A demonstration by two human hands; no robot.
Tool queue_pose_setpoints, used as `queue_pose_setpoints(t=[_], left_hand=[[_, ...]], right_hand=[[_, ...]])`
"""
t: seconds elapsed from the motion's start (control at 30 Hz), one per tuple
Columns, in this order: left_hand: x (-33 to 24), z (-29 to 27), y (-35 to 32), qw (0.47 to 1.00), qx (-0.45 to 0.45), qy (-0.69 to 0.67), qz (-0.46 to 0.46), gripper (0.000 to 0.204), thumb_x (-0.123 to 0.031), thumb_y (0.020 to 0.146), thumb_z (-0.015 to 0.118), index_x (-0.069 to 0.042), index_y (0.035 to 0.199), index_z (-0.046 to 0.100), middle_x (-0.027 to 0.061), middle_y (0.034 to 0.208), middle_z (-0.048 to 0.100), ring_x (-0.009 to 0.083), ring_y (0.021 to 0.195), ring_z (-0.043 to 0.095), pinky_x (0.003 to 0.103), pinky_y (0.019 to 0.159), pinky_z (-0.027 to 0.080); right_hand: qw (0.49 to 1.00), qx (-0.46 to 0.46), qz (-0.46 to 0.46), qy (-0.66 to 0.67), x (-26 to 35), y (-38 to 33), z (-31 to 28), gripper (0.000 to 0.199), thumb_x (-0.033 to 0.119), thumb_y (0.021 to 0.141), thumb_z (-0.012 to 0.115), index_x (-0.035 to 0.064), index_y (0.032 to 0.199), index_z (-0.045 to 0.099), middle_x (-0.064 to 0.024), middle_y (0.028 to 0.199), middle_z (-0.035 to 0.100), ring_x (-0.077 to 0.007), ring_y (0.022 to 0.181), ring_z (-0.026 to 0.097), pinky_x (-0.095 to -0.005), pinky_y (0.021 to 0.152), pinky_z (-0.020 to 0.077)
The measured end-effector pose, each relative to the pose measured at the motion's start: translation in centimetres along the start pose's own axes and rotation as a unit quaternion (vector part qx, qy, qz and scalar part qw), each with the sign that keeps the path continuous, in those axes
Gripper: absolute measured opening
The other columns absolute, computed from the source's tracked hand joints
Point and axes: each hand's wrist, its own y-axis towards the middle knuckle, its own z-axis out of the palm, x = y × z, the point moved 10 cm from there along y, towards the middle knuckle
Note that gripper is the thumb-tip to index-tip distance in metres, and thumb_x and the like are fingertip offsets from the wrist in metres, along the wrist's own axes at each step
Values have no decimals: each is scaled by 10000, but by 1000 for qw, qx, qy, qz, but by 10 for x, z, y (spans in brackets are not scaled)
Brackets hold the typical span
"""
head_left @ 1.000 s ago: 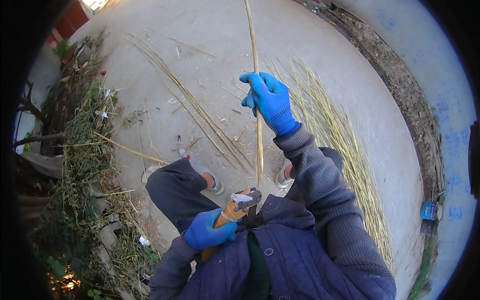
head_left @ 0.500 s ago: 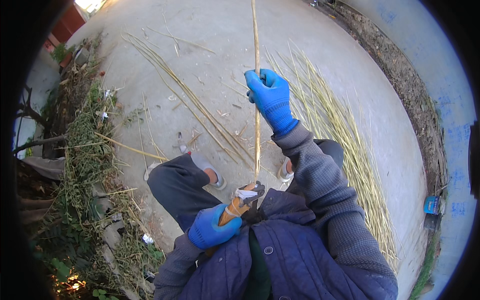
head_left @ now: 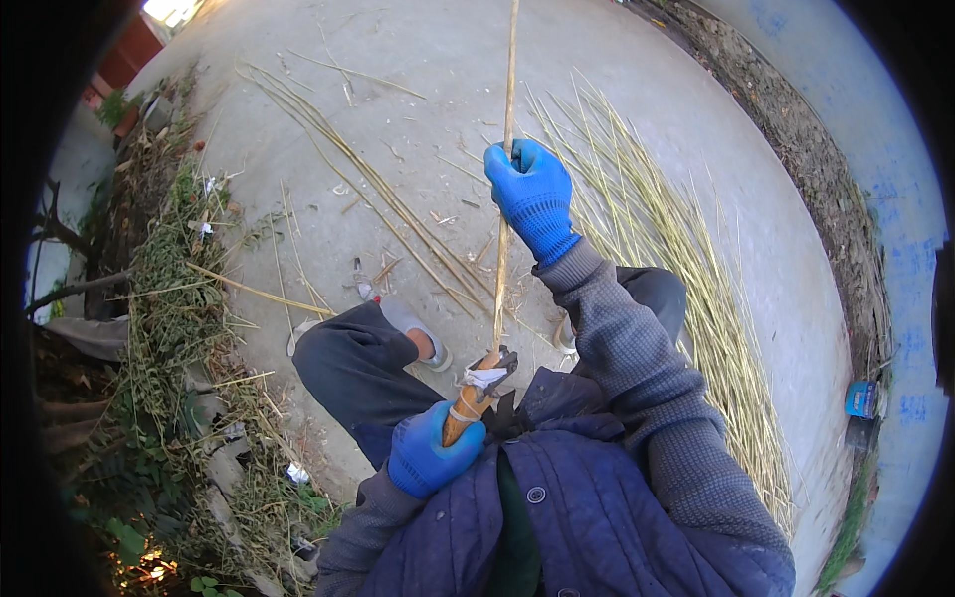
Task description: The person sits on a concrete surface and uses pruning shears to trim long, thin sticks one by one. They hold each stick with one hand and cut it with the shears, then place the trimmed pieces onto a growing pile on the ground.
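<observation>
concrete yard (head_left: 418,109), reed pile (head_left: 686,298) on right. right hand (head_left: 534,195) fingers wrapped around long reed stalk (head_left: 508,90). left hand (head_left: 430,456) clenched on knife (head_left: 476,391) handle near the lap, blade touching stalk's near end.

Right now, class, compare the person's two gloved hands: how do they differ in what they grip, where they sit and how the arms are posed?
The left hand grips the wooden handle of a knife close against the jacket; the right hand grips the long pale cane farther out. The left arm is bent tight; the right arm is stretched forward. Both hands wear blue gloves and are closed, and the knife's blade meets the same cane.
</observation>
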Motion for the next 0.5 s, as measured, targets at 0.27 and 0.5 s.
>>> queue_pose_setpoints(t=[0.27, 0.5], left_hand=[[-3, -4, 4, 1000, -22, 10, 12, 189, -97, 839, 694, 49, 941, 630, 128, 759, 688, 144, 684, 680, 314, 604, 533], [7, -4, 13, 999, -25, 39, 4, 259, -215, 828, 727, 12, 916, 639, 195, 724, 664, 321, 664, 697, 388, 587, 523]], right_hand=[[999, -11, -7, -34, 3, -8, -1, 323, 380, 864, 608, 64, 873, 678, -76, 635, 645, -210, 598, 657, -355, 614, 514], [993, -51, -56, -95, 9, -21, 0, 294, 367, 882, 611, 76, 887, 656, -99, 638, 635, -266, 595, 648, -395, 596, 506]])
